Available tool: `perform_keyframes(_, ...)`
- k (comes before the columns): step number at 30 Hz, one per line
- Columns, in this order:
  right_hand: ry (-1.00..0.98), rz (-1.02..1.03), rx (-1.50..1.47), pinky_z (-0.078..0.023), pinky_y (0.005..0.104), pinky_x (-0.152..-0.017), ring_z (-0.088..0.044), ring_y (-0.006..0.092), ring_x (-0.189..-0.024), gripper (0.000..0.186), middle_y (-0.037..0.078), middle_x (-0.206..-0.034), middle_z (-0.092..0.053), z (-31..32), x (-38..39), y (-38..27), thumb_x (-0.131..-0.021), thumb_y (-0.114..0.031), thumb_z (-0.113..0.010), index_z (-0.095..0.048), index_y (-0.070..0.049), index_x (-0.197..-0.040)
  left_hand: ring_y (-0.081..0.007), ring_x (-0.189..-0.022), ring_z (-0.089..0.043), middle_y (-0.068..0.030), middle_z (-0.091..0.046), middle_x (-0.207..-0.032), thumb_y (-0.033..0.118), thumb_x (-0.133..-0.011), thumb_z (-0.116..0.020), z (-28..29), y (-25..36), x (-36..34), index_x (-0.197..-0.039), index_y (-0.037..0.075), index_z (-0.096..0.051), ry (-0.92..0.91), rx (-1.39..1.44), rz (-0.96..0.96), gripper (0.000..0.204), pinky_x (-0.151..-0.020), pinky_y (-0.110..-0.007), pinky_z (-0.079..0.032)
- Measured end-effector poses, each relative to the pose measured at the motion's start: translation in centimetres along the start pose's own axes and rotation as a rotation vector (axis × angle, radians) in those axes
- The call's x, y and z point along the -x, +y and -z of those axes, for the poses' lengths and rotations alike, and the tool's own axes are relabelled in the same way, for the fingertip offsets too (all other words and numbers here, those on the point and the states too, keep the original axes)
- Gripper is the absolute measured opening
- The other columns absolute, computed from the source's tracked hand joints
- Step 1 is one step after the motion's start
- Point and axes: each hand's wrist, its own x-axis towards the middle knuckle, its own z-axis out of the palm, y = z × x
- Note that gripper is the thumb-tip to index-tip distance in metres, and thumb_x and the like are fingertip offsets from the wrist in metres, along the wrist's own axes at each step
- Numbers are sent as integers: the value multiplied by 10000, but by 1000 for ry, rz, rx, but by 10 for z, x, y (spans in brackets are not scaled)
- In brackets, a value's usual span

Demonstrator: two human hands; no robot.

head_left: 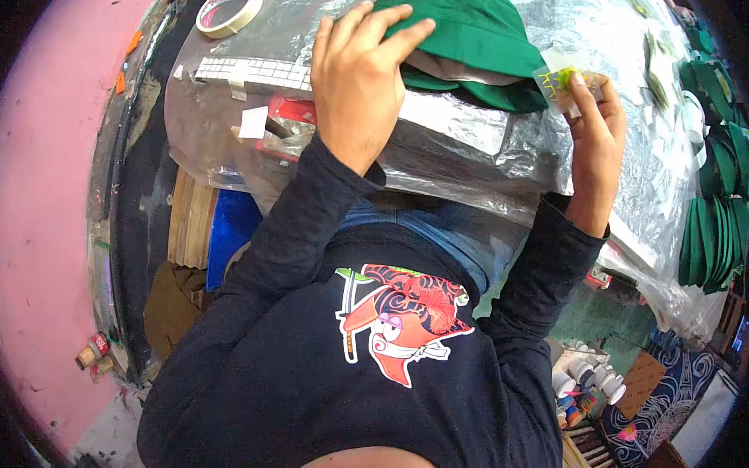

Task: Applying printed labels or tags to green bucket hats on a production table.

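- Where the person sits, the plastic-covered surface (190, 123) stretches across in front, its near edge running just before the waist, its clear sheeting creased and shiny.
- Beyond the right edge of the surface, many green fabric pieces (717, 239) are gathered in layered stacks.
- Toward the far side of the surface, about midway between its left and right edges, lies the green cap (461, 27), its crown up and its pale inside showing along the side nearest the person.
- Left hand (361, 81): palm down at the left side of the cap, fingers spread and unclenched, the thumb and fingertips laid on the green cloth.
- Right hand (599, 123): raised near the cap's right end, thumb and fingers pinched firmly on a clear patch.
- Left of the left hand, a white gridded strip (252, 72) lies roughly in line with the near edge.
- Near the left edge, farther from the person than the strip, rests a roll of cream tape (229, 10).
- Grasped at its right part, the clear patch (549, 84) carries yellow-green markings; it overlaps the cap's right tip in this view, though I cannot tell whether they touch.
- By the near edge, left of the middle, sits a red object (292, 109).
- Beside that lies a small white paper piece (253, 123).
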Motion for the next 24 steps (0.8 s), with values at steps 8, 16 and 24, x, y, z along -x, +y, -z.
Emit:
perform_keyframes(8, 10, -111, -161, -515, 285, -858, -660, 137, -948, 229, 61, -1076, -681, 5, 8, -4, -984, -224, -645, -629, -32, -1110, -311, -1303, -542, -9, -666, -1302, -14, -831, -625, 1, -1, 19, -1217, 247, -747, -71, -53, -14, 482, -1156, -565, -338)
perform_keyframes(16, -451, -29, -18, -493, 292, -887, -608, 114, -1012, 123, 190, -1378, -613, -49, 31, -19, -1000, -118, -622, -561, -11, -1009, -324, -1324, -522, -31, -646, -1325, -14, -837, -619, 9, 5, 20, -1243, 222, -730, -124, -38, -19, 484, -1166, -576, -310)
perform_keyframes(24, -345, 47, -62, -453, 297, -957, -581, 150, -1123, 118, 270, -1372, -599, -57, 33, -34, -995, -79, -616, -548, 18, -992, -300, -1155, -629, -180, -638, -1160, -48, -963, -472, 17, 42, 42, -1195, 0, -534, 248, 957, 204, 245, -1024, -457, -484)
